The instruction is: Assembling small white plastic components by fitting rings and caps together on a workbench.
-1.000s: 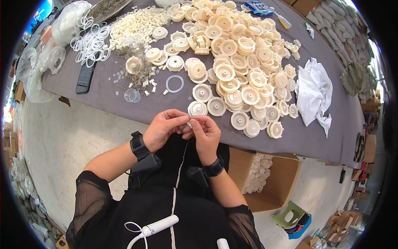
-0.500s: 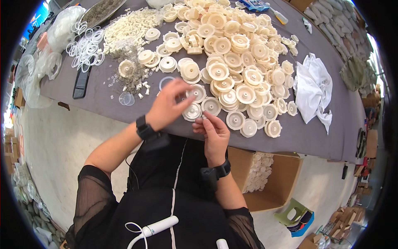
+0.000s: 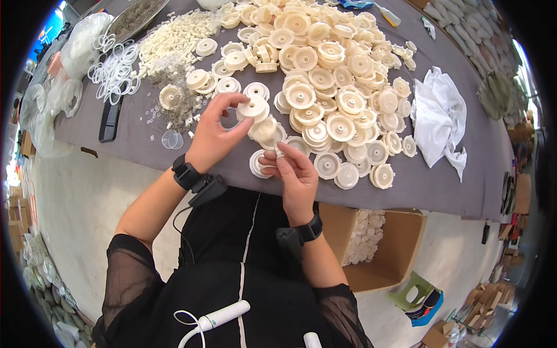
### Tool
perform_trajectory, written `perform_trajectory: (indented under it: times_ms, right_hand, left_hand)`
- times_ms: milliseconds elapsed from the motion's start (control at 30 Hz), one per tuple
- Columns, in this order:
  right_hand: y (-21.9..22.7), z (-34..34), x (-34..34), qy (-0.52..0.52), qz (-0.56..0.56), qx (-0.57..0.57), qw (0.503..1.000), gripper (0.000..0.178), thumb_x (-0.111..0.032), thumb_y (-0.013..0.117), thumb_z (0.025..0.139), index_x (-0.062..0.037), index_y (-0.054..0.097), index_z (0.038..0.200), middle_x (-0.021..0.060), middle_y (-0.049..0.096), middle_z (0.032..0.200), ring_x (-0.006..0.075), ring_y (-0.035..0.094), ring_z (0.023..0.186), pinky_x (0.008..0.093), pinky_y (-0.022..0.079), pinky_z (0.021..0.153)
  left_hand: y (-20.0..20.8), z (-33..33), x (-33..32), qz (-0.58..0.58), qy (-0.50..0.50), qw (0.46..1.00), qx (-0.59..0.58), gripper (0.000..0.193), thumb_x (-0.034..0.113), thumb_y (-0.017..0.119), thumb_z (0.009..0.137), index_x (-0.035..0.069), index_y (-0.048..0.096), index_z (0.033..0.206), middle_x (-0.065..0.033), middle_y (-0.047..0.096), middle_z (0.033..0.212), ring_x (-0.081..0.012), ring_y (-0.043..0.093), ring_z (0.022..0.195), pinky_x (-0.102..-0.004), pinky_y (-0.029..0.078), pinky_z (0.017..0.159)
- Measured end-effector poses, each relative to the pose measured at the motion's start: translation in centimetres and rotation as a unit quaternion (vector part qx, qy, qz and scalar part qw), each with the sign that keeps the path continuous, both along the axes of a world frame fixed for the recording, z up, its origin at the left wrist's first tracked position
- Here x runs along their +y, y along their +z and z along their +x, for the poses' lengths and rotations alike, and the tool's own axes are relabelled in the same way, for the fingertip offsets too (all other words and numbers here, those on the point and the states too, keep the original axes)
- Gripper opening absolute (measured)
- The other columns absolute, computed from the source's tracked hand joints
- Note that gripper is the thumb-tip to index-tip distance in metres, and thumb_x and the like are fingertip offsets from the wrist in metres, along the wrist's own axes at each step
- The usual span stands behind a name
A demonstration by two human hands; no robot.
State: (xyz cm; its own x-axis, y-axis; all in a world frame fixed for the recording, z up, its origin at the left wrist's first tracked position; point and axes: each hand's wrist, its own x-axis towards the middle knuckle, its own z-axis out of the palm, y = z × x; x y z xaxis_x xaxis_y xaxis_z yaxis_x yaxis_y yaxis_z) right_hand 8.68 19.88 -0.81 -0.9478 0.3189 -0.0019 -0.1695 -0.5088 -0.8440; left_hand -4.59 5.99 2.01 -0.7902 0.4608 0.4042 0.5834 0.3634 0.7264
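Note:
My left hand [image 3: 213, 129] grips the edge of a round white plastic cap [image 3: 254, 108] between thumb and fingers, raised over the near edge of the pile. Close by on the right, my right hand [image 3: 297, 177] pinches a small white plastic piece [image 3: 279, 152] with its fingertips. A blurred cream cap [image 3: 265, 131] shows between the two hands. Left of my right fingertips, another cap [image 3: 256, 165] lies on the table, partly covered by them. A large pile of cream round caps [image 3: 339, 124] spreads just beyond and to the right.
Small white plastic pieces [image 3: 174, 43] form a heap at far left, with little metal springs [image 3: 181, 87] beside it. White rings [image 3: 116, 69] and a black phone [image 3: 110, 120] lie farther left. A white cloth [image 3: 436, 119] is at right. Below the table stands an open box [image 3: 400, 249].
My left hand, blurred over the nearest caps before, now holds a white cap raised farther left. My right hand has shifted slightly left and up, still pinching the small piece.

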Motion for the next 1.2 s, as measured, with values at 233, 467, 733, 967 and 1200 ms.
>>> perform_trajectory:
  times_ms: [233,467,733,967,1200]
  right_hand:
    - [-0.7,-2.4,-1.2,0.022,-0.014,-0.003,1.0,0.025,-0.001,0.052,0.092,0.0032,0.054,0.117,0.016,0.065,0.103,0.0222,0.066,0.092,0.0297,0.055,0.074]
    - [0.0,-1.3,-1.3,0.041,0.04,0.015,0.998,0.024,0.002,0.053,0.091,0.0038,0.055,0.114,0.015,0.065,0.103,0.0216,0.065,0.095,0.0288,0.056,0.072]
    - [0.5,-0.3,-1.2,0.059,0.05,-0.039,0.996,0.023,0.001,0.061,0.086,0.0028,0.056,0.109,0.0126,0.063,0.103,0.0165,0.065,0.085,0.0225,0.052,0.064]
    - [1.4,-0.3,-1.2,0.017,0.079,-0.022,0.996,0.034,0.0,0.067,0.081,0.0024,0.054,0.111,0.0082,0.061,0.106,0.0133,0.059,0.096,0.0243,0.049,0.079]
    - [0.3,0.5,-1.0,0.112,-0.002,-0.011,0.994,0.035,-0.003,0.069,0.081,0.0011,0.052,0.112,0.0063,0.058,0.109,0.0141,0.058,0.099,0.0283,0.048,0.087]
  left_hand:
    - [-0.3,0.9,-1.2,0.189,-0.02,0.92,-0.343,0.022,0.019,0.064,0.085,0.005,0.062,0.103,0.0018,0.062,0.089,-0.0044,0.053,0.078,-0.0186,0.042,0.068]
    - [2.0,3.4,-1.9,0.154,-0.158,0.86,-0.461,0.03,0.015,0.06,0.089,-0.002,0.058,0.114,-0.0054,0.062,0.1,-0.0108,0.058,0.094,-0.0265,0.047,0.084]
    - [1.8,4.7,-2.7,0.13,-0.132,0.94,-0.286,0.028,0.008,0.063,0.086,-0.004,0.061,0.111,-0.0066,0.06,0.102,-0.0127,0.062,0.092,-0.0257,0.051,0.081]
    - [2.1,5.4,-3.3,0.14,-0.155,0.919,-0.334,0.028,0.008,0.063,0.086,-0.003,0.061,0.112,-0.0056,0.06,0.1,-0.0117,0.062,0.09,-0.0243,0.051,0.077]
    - [2.8,7.3,-3.7,0.156,-0.141,0.905,-0.37,0.029,0.008,0.062,0.087,-0.001,0.061,0.115,-0.0044,0.06,0.097,-0.0096,0.061,0.086,-0.0222,0.05,0.074]
